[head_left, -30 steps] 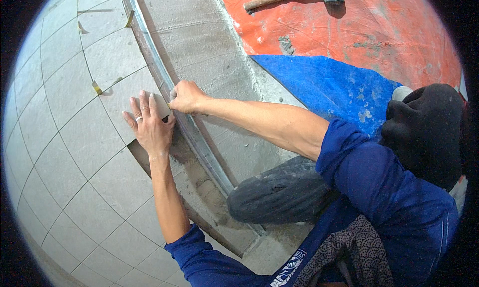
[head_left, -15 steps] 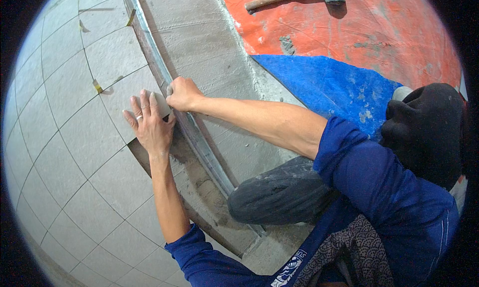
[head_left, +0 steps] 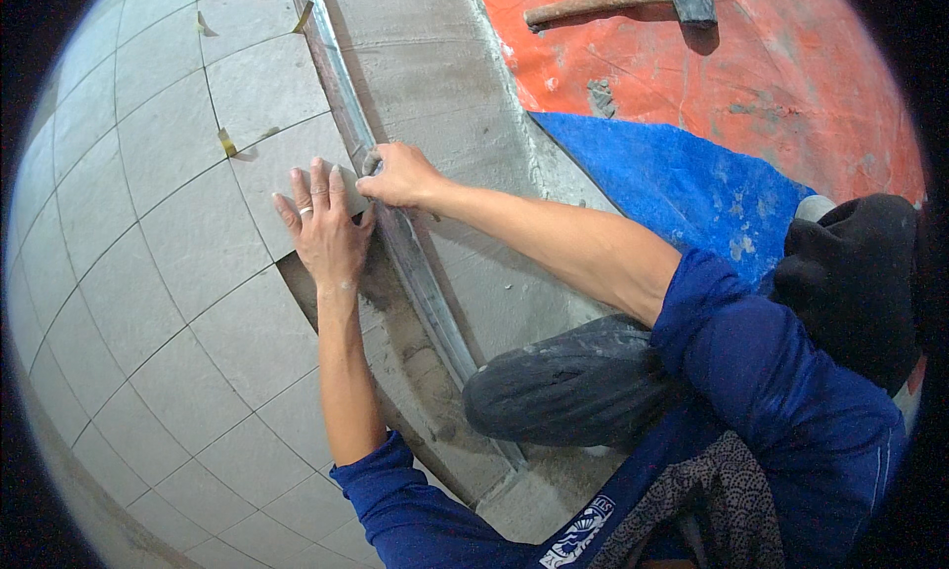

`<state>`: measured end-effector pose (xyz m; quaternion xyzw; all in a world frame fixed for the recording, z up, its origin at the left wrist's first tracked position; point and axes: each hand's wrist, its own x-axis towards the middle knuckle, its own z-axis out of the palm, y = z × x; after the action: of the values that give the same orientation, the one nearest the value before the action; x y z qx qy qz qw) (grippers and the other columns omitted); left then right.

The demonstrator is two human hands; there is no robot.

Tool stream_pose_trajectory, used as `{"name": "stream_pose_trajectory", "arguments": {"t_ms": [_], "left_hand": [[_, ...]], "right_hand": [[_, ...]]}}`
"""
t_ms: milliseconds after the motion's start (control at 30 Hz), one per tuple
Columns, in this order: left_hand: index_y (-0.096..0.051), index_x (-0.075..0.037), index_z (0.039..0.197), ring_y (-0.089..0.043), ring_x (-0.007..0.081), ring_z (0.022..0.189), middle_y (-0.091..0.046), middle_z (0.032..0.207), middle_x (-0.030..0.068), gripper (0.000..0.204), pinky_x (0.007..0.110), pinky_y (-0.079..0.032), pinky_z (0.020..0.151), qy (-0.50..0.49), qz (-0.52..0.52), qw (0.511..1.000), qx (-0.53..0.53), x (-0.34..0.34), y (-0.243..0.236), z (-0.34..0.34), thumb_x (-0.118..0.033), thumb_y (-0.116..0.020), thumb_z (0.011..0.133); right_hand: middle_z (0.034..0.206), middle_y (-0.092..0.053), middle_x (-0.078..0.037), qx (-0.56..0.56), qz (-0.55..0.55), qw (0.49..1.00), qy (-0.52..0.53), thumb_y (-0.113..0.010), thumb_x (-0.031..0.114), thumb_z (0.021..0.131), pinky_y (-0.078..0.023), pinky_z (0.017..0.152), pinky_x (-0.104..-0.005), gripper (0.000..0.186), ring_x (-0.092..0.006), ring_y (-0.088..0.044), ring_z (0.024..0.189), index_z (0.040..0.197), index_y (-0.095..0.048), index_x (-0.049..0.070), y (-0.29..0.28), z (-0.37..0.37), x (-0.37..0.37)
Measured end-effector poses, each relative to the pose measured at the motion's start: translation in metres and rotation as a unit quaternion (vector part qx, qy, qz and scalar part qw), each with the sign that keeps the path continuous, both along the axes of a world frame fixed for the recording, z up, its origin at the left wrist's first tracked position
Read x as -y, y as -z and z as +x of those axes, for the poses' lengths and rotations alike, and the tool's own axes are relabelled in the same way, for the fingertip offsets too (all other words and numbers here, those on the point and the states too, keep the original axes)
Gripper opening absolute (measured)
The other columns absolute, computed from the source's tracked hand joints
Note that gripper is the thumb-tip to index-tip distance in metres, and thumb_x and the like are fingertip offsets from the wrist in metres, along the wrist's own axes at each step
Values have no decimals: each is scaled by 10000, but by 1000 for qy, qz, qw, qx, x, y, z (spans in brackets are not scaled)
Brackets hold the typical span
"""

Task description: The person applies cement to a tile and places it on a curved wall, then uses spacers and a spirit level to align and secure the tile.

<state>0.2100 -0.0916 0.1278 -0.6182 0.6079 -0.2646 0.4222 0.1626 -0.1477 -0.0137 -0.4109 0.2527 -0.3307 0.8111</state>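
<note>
Palm down, my left hand lies with its fingers stretched apart on a light grey tile at the edge of the tiled floor. A ring is on one of its fingers. My right hand is closed just beside it, over a long metal bar that runs along the tiles. Something small and grey shows at its fingertips, too little to name. Below my left hand is a dark gap between the tiles and the bar, with rough mortar in it.
Yellowish tile spacers stick up from the joints. Right of the bar runs a grey cement strip. A hammer with a wooden handle lies on an orange sheet, beside a blue sheet. My bent knee is close to the bar.
The whole view has shifted, so everything sits a little further right. My right hand has turned slightly, and the small grey bit at its fingertips now shows. My left hand stays on the tile.
</note>
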Motion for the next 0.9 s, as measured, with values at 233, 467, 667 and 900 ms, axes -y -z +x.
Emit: {"name": "stream_pose_trajectory", "arguments": {"t_ms": [233, 467, 667, 900], "left_hand": [[-568, -167, 1343, -285, 256, 1457, -430, 1512, 17, 737, 518, -43, 1228, 2, 8, 1000, 13, 2, -1, -1, -480, -796, 716], [-530, -132, 1375, -304, 290, 1448, -431, 1511, 50, 727, 539, -110, 1203, -13, 17, 1000, 0, 1, -3, -6, -433, -761, 755], [-517, -138, 1389, -306, 292, 1446, -412, 1521, 37, 712, 538, -107, 1203, -10, 24, 1000, 16, 1, -3, -5, -426, -737, 776], [-519, -147, 1390, -298, 282, 1451, -408, 1525, 32, 723, 533, -101, 1205, -8, 15, 1000, 8, 1, -2, -4, -446, -739, 770]], "right_hand": [[891, -703, -200, -23, -22, 997, 71, -729, 255, 689, -538, 773, -386, 422, -298, -696, 852, 1016, -671, -5, -2, -4, -7], [908, -708, -171, 99, -14, 992, 82, -718, 131, 716, -536, 776, -357, 350, -256, -692, 854, 1046, -675, 21, 5, -10, -15], [876, -701, -153, 74, -20, 994, 72, -748, 145, 759, -533, 714, -352, 326, -198, -675, 770, 1042, -668, 2, 10, -10, -18], [843, -722, -126, 185, 107, 974, 75, -686, 42, 763, -543, 658, -329, 266, -186, -689, 679, 1028, -697, 16, 10, -1, -25]]}}
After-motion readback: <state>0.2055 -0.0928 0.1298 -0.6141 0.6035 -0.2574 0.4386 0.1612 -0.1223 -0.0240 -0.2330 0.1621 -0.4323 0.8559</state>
